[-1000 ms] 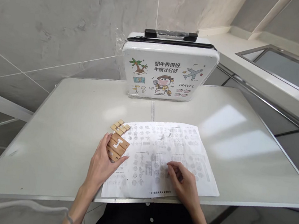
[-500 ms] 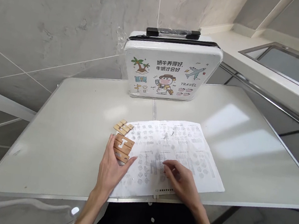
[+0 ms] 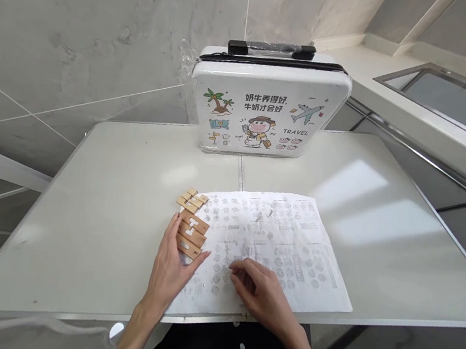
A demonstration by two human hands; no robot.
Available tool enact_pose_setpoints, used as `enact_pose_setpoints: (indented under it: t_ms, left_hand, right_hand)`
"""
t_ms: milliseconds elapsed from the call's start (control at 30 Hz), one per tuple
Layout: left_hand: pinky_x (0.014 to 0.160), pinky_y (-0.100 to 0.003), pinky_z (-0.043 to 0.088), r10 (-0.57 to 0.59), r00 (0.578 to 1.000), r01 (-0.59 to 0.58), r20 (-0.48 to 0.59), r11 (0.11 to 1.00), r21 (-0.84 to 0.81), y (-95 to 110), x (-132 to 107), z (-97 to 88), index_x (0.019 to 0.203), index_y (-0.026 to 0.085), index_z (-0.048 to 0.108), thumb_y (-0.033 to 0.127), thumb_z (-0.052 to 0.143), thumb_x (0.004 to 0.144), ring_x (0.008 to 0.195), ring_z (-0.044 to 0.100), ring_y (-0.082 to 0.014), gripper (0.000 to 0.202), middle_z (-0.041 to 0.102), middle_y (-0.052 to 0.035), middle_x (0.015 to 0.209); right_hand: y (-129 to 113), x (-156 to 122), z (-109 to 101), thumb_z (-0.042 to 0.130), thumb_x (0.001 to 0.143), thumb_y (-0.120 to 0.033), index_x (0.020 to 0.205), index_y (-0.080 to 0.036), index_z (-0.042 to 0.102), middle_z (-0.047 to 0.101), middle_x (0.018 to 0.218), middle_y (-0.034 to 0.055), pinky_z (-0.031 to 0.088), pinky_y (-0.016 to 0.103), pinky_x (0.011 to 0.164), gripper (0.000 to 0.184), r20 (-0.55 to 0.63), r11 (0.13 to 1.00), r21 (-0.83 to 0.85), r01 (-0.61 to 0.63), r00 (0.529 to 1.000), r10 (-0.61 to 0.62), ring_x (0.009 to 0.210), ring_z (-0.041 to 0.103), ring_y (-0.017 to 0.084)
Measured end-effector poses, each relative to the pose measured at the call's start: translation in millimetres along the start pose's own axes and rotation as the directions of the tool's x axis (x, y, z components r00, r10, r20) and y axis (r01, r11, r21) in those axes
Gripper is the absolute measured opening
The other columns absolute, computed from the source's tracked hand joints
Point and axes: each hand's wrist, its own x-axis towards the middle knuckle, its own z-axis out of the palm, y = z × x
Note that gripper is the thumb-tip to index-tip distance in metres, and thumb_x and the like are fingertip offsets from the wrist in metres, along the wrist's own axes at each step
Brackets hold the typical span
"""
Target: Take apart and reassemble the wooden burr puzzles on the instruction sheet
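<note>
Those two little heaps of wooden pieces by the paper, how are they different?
The near wooden stack is larger, made of long slats with notches cut in them; the far wooden cluster is small, made of short blocks. The left hand lies against the near wooden stack; the far wooden cluster is untouched. Both are pale wood, at the left edge of the printed sheet.

The wooden pieces (image 3: 192, 232) near the left are pale, bare, matt wood. The printed sheet (image 3: 284, 243) is thin matt paper. The table (image 3: 120, 194) looks smooth and faintly glossy. The far case (image 3: 266, 108) is glossy hard plastic under crinkled clear film. At far right is a brushed metal rim (image 3: 399, 72).
</note>
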Motion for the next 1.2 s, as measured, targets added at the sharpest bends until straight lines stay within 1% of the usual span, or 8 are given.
enact_pose_setpoints:
  t_ms: [200, 367, 433, 533, 700, 833, 967, 1200]
  left_hand:
    - [0.123, -0.061, 0.043, -0.001, 1.000, 0.001, -0.016, 1.000, -0.005, 1.7, 5.4, 1.3, 0.169, 0.033, 0.014, 0.060, 0.080, 0.086, 0.156, 0.039, -0.0398, 0.109, 0.033, -0.0147, 0.173]
    - [0.120, -0.062, 0.046, -0.043, 0.999, 0.042, -0.025, 0.999, -0.024, 6.6, 4.9, -1.7, 0.167, 0.033, 0.019, 0.061, 0.083, 0.082, 0.153, 0.043, -0.0417, 0.110, 0.035, -0.0144, 0.171]
    - [0.119, -0.063, 0.047, -0.073, 0.997, 0.072, -0.028, 0.996, -0.050, 7.6, 5.3, -4.5, 0.166, 0.033, 0.022, 0.060, 0.080, 0.086, 0.153, 0.044, -0.0420, 0.103, 0.037, -0.0141, 0.170]
    - [0.120, -0.059, 0.048, -0.081, 0.994, 0.075, -0.077, 0.994, -0.075, 5.6, 9.3, -9.0, 0.163, 0.033, 0.030, 0.055, 0.070, 0.096, 0.154, 0.043, -0.0381, 0.081, 0.040, -0.0115, 0.168]
    - [0.124, -0.053, 0.043, -0.057, 0.983, 0.051, -0.176, 0.998, -0.041, -4.2, 27.7, -13.6, 0.156, 0.029, 0.043, 0.051, 0.067, 0.098, 0.151, 0.046, -0.0340, 0.066, 0.048, -0.0120, 0.161]
    - [0.123, -0.051, 0.043, -0.059, 0.975, 0.047, -0.216, 0.997, -0.061, -10.4, 47.1, -12.0, 0.149, 0.024, 0.050, 0.051, 0.066, 0.099, 0.144, 0.053, -0.0324, 0.060, 0.056, -0.0133, 0.153]
    - [0.119, -0.050, 0.046, -0.068, 0.981, 0.058, -0.180, 0.997, -0.058, -8.3, 63.8, -7.3, 0.148, 0.023, 0.050, 0.053, 0.067, 0.097, 0.140, 0.056, -0.0325, 0.061, 0.058, -0.0138, 0.149]
    - [0.115, -0.052, 0.047, 0.020, 0.991, -0.011, -0.129, 0.997, 0.071, 8.0, 87.2, 3.5, 0.149, 0.023, 0.048, 0.056, 0.074, 0.090, 0.137, 0.055, -0.0357, 0.072, 0.058, -0.0141, 0.148]
  right_hand:
    - [2.5, 1.3, 2.2, 0.050, 0.108, -0.032, 0.111, -0.025, 0.068, 0.071, 0.088, 0.0032, 0.052, 0.031, 0.068, 0.019, -0.031, 1.000, 0.021, 0.006, 0.999, -0.005, 0.072, 0.066, 0.019]
    - [3.2, 0.9, -1.6, 0.050, 0.109, -0.035, 0.111, -0.025, 0.070, 0.073, 0.090, 0.0039, 0.054, 0.030, 0.067, 0.022, -0.010, 0.997, 0.076, -0.003, 1.000, 0.003, 0.073, 0.067, 0.019]
    - [4.8, -1.3, -7.9, 0.050, 0.109, -0.038, 0.109, -0.025, 0.070, 0.074, 0.090, 0.0044, 0.055, 0.030, 0.066, 0.024, 0.004, 0.991, 0.132, -0.019, 1.000, 0.018, 0.074, 0.069, 0.020]
    - [10.9, -7.7, -22.4, 0.051, 0.109, -0.042, 0.108, -0.024, 0.071, 0.076, 0.091, 0.0057, 0.057, 0.030, 0.067, 0.027, -0.014, 0.968, 0.241, -0.070, 0.997, 0.076, 0.075, 0.071, 0.020]
    - [30.1, -21.7, -45.5, 0.056, 0.107, -0.048, 0.106, -0.023, 0.072, 0.074, 0.084, 0.0054, 0.057, 0.031, 0.065, 0.029, -0.214, 0.951, 0.269, -0.150, 0.954, 0.211, 0.070, 0.068, 0.021]
    - [43.1, -27.2, -51.2, 0.057, 0.106, -0.051, 0.104, -0.023, 0.071, 0.072, 0.080, 0.0045, 0.055, 0.032, 0.062, 0.031, -0.319, 0.953, 0.239, -0.187, 0.912, 0.259, 0.065, 0.066, 0.020]
    - [46.8, -26.1, -50.4, 0.056, 0.106, -0.051, 0.105, -0.023, 0.071, 0.073, 0.080, 0.0051, 0.054, 0.032, 0.061, 0.032, -0.324, 0.961, 0.207, -0.183, 0.914, 0.244, 0.065, 0.066, 0.021]
    - [47.2, -24.0, -50.2, 0.055, 0.107, -0.048, 0.105, -0.023, 0.071, 0.073, 0.080, 0.0043, 0.053, 0.031, 0.062, 0.030, -0.320, 0.967, 0.172, -0.188, 0.918, 0.236, 0.066, 0.066, 0.020]
